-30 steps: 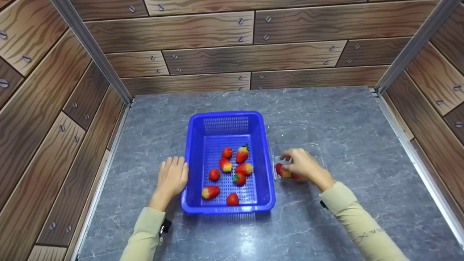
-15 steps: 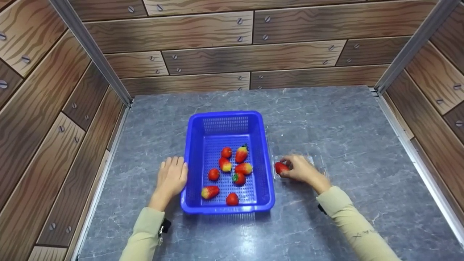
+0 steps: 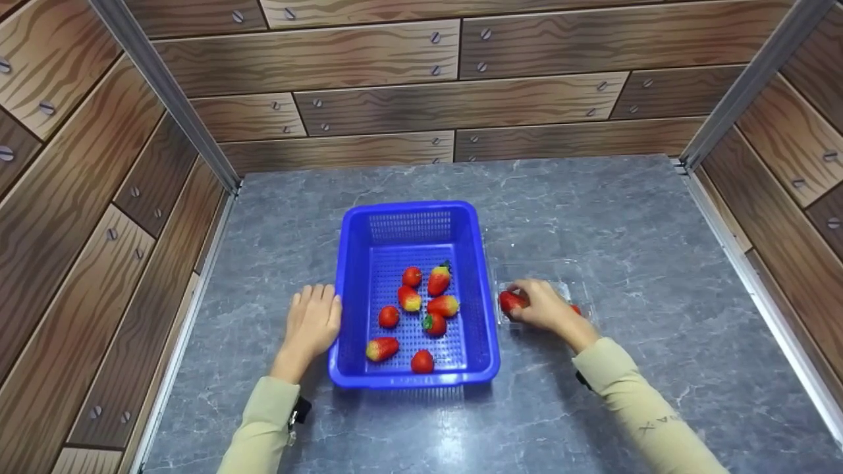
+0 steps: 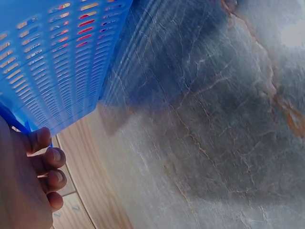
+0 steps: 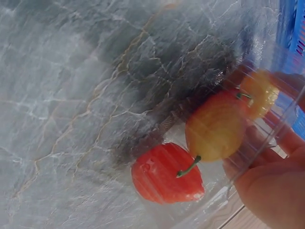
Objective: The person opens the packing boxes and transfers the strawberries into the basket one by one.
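Note:
In the head view my left hand (image 3: 315, 319) rests against the left rim of a blue plastic basket (image 3: 413, 381). The left wrist view shows its fingers (image 4: 53, 160) loosely bent beside the basket's slotted wall. My right hand (image 3: 543, 305) is inside a clear plastic box (image 3: 579, 276) to the right of the basket, pinching a red strawberry (image 3: 510, 301). Through the clear wall, the right wrist view shows a yellow-red strawberry (image 5: 217, 126) and a red one (image 5: 167, 174), both with green stems. The right hand partly hides the box's contents.
Several red and yellow strawberries (image 3: 409, 299) lie scattered on the basket floor. A grey marbled tabletop (image 3: 612, 217) lies under everything. Wood-patterned panels (image 3: 382, 59) with metal corner strips (image 3: 168, 85) enclose the back and sides.
My right hand has lowered into the clear box, and its fingers have closed on a red strawberry. Another red fruit now shows behind the hand. The left hand and basket have stayed put.

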The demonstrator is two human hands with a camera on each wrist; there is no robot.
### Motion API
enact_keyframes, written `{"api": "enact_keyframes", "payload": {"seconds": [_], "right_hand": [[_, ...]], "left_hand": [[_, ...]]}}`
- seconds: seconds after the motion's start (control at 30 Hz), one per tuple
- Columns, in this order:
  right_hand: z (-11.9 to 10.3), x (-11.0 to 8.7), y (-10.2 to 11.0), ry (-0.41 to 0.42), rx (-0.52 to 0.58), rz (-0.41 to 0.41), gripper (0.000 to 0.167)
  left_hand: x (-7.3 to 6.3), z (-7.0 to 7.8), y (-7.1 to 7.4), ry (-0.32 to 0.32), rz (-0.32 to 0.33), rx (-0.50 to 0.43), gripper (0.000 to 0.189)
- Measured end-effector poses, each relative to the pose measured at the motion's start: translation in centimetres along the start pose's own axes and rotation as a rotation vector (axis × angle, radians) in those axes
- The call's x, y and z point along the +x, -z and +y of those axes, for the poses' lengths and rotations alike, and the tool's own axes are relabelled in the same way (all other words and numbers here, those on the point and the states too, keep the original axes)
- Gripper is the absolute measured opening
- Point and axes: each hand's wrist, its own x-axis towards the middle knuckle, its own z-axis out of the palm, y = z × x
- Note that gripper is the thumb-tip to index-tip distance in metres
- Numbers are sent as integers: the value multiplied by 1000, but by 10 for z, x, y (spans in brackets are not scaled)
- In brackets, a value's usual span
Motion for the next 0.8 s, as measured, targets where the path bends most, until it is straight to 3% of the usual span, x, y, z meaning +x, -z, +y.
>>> {"api": "enact_keyframes", "payload": {"seconds": [0.2, 0.43, 0.8], "right_hand": [[-1, -1, 2, 12, 20, 40, 42], [-8, -3, 8, -6, 27, 29, 42], [-27, -5, 32, 16, -25, 45, 42]], "left_hand": [[0, 0, 0, -14, 22, -3, 24], [0, 0, 0, -15, 27, -6, 24], [-1, 0, 0, -1, 10, 15, 25]]}}
